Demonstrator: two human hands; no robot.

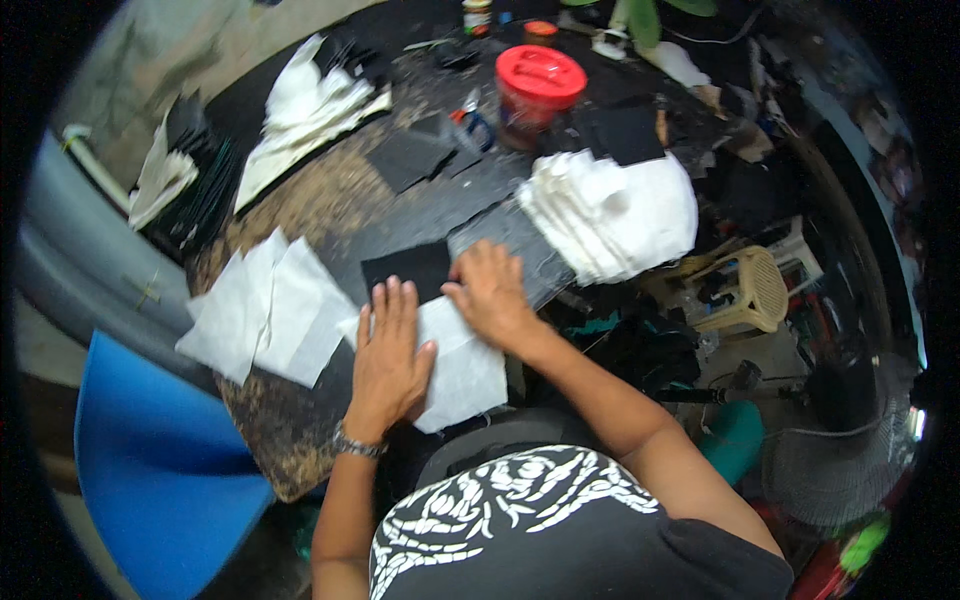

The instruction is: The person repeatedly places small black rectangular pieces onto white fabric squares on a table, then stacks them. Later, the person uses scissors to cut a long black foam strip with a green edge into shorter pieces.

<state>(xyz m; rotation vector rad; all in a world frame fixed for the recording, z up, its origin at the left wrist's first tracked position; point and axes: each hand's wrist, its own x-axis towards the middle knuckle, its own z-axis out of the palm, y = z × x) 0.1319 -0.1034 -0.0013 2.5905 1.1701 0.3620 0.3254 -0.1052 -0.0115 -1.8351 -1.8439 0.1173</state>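
Note:
My left hand (389, 355) lies flat, fingers spread, on a white fabric piece (462, 372) at the near edge of the worn dark worktable (300, 205). My right hand (492, 292) presses down beside it, fingers bent, on the same white piece where it meets a black fabric square (408, 268). Neither hand grips anything that I can see. A watch sits on my left wrist.
Loose white fabric pieces (265, 310) lie to the left. A thick stack of white pieces (612, 210) stands to the right. Farther back are black squares (408, 158), scissors (470, 120), a red-lidded tub (538, 88), more white cloth (305, 105). A blue chair (150, 450) is left, a beige stool (745, 290) right.

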